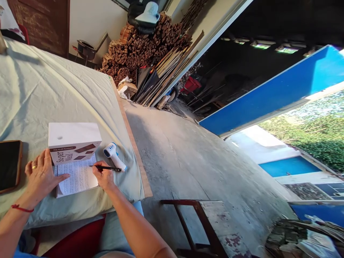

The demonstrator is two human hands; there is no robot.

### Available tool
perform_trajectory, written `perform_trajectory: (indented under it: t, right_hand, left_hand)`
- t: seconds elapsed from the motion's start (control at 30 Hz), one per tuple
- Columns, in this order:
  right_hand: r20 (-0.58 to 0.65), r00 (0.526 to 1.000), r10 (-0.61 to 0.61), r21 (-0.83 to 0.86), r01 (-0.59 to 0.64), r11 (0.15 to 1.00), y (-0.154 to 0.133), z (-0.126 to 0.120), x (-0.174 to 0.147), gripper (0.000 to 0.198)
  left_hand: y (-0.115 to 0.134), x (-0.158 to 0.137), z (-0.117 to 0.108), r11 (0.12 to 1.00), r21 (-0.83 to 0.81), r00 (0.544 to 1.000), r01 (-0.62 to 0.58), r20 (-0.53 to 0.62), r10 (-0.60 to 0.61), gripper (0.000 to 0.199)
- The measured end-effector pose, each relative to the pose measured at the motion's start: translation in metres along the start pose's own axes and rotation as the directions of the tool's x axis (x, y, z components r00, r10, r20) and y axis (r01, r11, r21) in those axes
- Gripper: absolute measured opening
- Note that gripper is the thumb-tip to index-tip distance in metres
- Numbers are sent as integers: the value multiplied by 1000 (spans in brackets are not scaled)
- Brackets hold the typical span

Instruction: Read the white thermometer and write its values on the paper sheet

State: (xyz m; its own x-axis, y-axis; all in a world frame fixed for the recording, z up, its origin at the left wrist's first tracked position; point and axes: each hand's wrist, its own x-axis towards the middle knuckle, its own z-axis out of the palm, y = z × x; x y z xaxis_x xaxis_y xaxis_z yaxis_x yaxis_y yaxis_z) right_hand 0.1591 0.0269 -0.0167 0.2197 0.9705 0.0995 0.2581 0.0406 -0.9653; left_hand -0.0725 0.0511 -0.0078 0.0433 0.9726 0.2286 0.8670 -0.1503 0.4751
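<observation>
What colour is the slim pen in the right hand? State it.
The slim, straight pen is black, best seen in the head view.

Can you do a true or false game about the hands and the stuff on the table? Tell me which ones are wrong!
1. The right hand is holding a black pen. True.
2. The notebook page is blank. False: rows of writing cover it.
3. The left hand wears a ring. True.
4. The phone lies to the right of the notebook. False: it lies to the left, past the left hand.
5. There is a red bracelet on the left wrist. True.
6. The left hand is holding the thermometer. False: it lies on the tablecloth.
</observation>
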Motion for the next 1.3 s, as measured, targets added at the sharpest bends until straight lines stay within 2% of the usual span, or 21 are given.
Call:
perform_trajectory:
  t: [0.27, 0.4, 0.87, 1.17, 1.3]
  right_hand:
    - [28, 1000, 5, -28, -5, 1000, -1, 0, 0, 4]
    - [35, 999, -32, -16, 32, 999, 1, 0, -1, 2]
    - [13, 1000, -26, -64, 26, 998, -2, -1, -1, 3]
    - [-32, 984, -176, -114, 172, 979, 10, 1, 2, 3]
    - [-32, 980, -196, -114, 191, 975, 13, 1, 1, 6]
  left_hand:
    - [1, 0, 0, 999, 24, 1000, 25, 10, -25, 104]
    - [2, 0, -1, 1000, 12, 1000, 24, 12, -24, 103]
    - [3, 0, -2, 1000, 25, 1000, 7, 25, -7, 104]
    - [6, 0, -4, 998, 57, 999, 18, 31, -20, 104]
    - [4, 0, -3, 1000, 28, 1000, 12, 18, -12, 104]
